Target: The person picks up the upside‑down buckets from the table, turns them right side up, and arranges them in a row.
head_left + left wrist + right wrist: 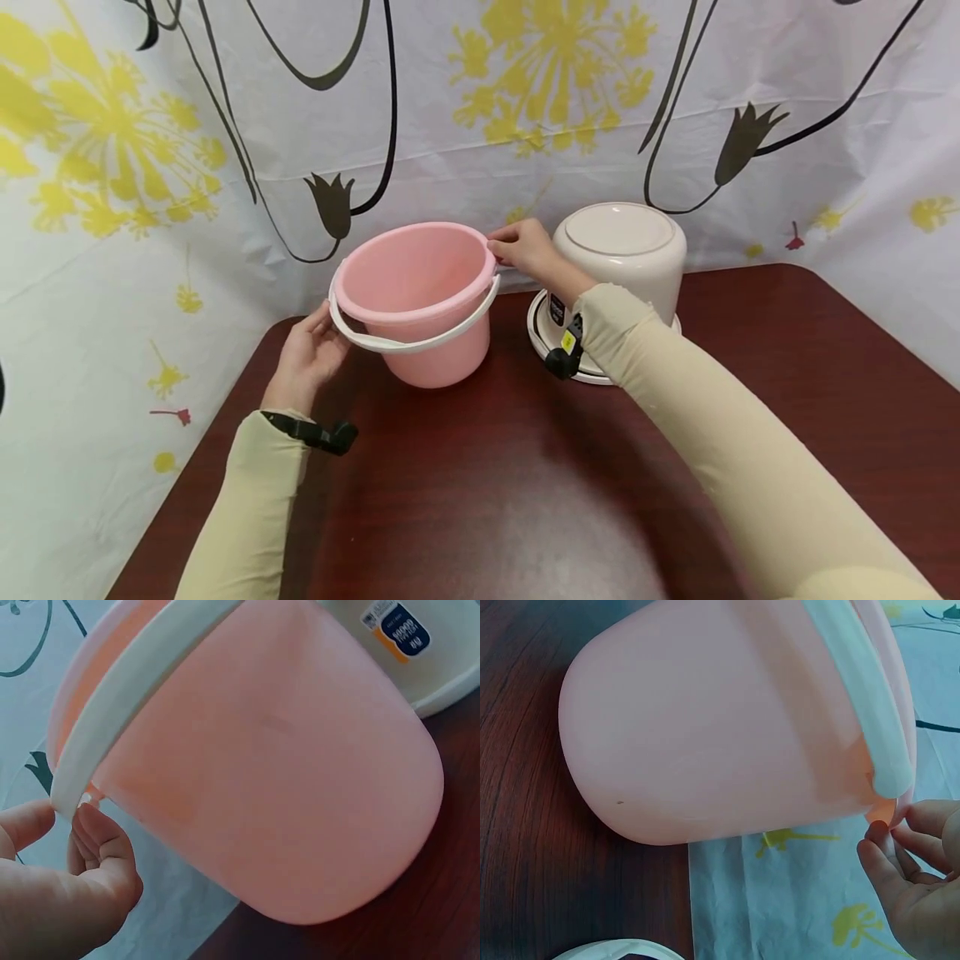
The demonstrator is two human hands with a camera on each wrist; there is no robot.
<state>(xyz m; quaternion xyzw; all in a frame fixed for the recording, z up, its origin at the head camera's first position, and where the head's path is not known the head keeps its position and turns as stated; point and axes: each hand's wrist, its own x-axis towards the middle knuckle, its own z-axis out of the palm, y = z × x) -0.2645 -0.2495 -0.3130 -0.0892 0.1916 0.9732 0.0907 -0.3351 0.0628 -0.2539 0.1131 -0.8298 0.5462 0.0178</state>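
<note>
A pink bucket [438,358] stands toward the left back of the dark table, its mouth facing up and tilted a little toward me. Its white handle [429,342] hangs down across the near side, just under the rim. At the left side of the rim, my left hand [306,354] pinches the edge by the handle's end; the thumb and fingertips show close up in the left wrist view. On the opposite side, my right hand [528,250] grips the rim beside the other handle end, thumb below it in the right wrist view. The bucket's inside shows pink and bare.
Just right of the bucket, a cream-coloured bucket [637,258] stands upside down with a dark label, its wide rim on the table [450,492]. Behind everything hangs a white cloth [465,150] with yellow flowers and dark stems.
</note>
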